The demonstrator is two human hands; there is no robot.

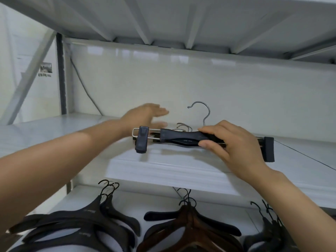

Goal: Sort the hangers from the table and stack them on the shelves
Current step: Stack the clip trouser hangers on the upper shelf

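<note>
A white metal shelf (163, 170) fills the view, with a white wall behind it. On the shelf, the right hand (236, 144) holds a dark plastic trouser hanger with two clips and a silver hook (178, 138) — fingers curled over the bar, thumb on the near side. The hanger sits on top of other hangers whose hooks peek out behind it. The left hand (145, 115) is flat and spread, holding nothing, over the shelf behind the hanger's left clip. Under the shelf lie piles — black coat hangers (72, 226) and brown wooden hangers (192, 231).
</note>
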